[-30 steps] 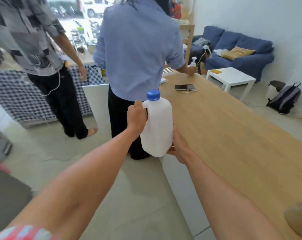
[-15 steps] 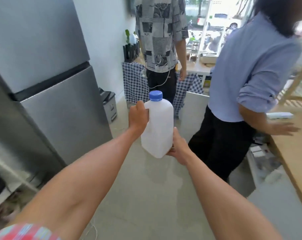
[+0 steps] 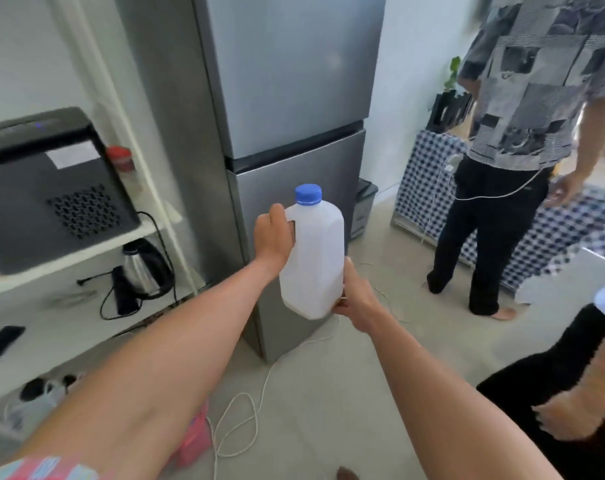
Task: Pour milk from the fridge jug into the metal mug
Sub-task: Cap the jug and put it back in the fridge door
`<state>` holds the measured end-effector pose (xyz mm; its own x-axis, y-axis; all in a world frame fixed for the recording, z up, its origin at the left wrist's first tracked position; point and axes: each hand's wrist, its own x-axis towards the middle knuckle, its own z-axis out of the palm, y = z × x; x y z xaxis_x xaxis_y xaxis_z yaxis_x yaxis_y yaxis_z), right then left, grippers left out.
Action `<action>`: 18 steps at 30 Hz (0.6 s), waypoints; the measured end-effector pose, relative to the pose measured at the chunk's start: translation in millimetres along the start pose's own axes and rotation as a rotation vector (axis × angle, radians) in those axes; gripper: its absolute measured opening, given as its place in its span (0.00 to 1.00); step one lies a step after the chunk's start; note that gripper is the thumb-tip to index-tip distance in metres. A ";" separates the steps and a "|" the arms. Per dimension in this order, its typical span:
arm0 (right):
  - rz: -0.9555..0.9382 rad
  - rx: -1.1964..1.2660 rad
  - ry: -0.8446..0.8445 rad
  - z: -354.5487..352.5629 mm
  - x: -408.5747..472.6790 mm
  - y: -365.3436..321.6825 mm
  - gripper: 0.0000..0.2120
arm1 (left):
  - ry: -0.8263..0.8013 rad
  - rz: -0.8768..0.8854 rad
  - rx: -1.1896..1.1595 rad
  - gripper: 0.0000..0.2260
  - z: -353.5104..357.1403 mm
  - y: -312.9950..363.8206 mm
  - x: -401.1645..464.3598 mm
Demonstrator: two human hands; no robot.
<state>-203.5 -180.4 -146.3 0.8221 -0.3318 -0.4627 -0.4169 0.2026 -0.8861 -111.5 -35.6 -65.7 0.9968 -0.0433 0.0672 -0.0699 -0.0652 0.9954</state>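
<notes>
A person holds a white plastic milk jug (image 3: 313, 258) with both bare hands in front of a closed, 2-door steel fridge (image 3: 287, 140). The left hand (image 3: 273, 237) is closed around the jug's handle, fingers curled through the opening, while the right hand (image 3: 354, 299) cups the jug's lower right corner from beneath and behind. The jug stays nearly upright, tipped slightly, its blue cap (image 3: 308, 194) screwed on. The metal mug is nowhere in the frame.

To the left, white shelving (image 3: 86, 251) carries a black appliance (image 3: 44, 188) above an electric kettle (image 3: 145, 268). A white cable (image 3: 238, 420) loops across the pale floor near the fridge's base. At right, a second person in a patterned shirt (image 3: 536, 81) and black trousers stands barefoot beside a blue-checked cloth (image 3: 571, 233); part of a third person (image 3: 567, 400) shows at the lower right edge.
</notes>
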 end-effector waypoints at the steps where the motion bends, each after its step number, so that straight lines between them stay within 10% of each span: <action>1: 0.005 -0.027 -0.023 10.1 12.9 -3.3 0.34 | 0.029 -0.015 -0.009 0.15 -8.7 -3.6 9.5; 18: 0.046 -0.315 -0.480 134.6 161.2 -72.8 0.32 | 0.554 -0.124 -0.068 0.16 -86.9 -20.7 119.9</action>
<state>11.6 -124.6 -152.5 0.8537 0.1411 -0.5013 -0.4912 -0.1016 -0.8651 12.8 47.2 -72.4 0.8701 0.4909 -0.0436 0.0336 0.0291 0.9990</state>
